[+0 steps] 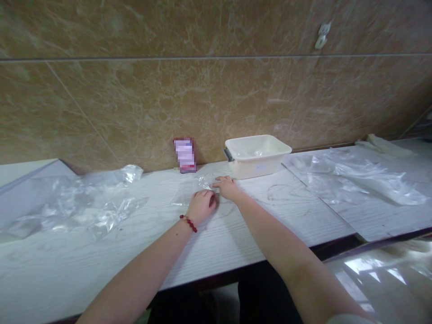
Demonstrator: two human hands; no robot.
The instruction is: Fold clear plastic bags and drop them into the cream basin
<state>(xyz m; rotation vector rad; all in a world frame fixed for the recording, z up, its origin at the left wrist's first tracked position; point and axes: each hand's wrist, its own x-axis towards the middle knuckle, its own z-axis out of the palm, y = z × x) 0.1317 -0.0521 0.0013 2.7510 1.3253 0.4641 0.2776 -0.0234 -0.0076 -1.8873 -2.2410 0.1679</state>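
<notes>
A small clear plastic bag (192,189) lies flat on the white tabletop (236,234), near the wall. My left hand (201,204), with a red bead bracelet on its wrist, rests on the bag with its fingers curled in. My right hand (227,185) presses on the bag's right edge, its fingers bent and pinching the film. The two hands almost touch each other. What lies under the fingers is hidden.
A cream plastic tub (256,155) stands just right of my hands against the brown tiled wall. A small pink and red box (185,155) leans on the wall. Crumpled clear plastic sheets lie at the left (84,202) and at the right (354,177).
</notes>
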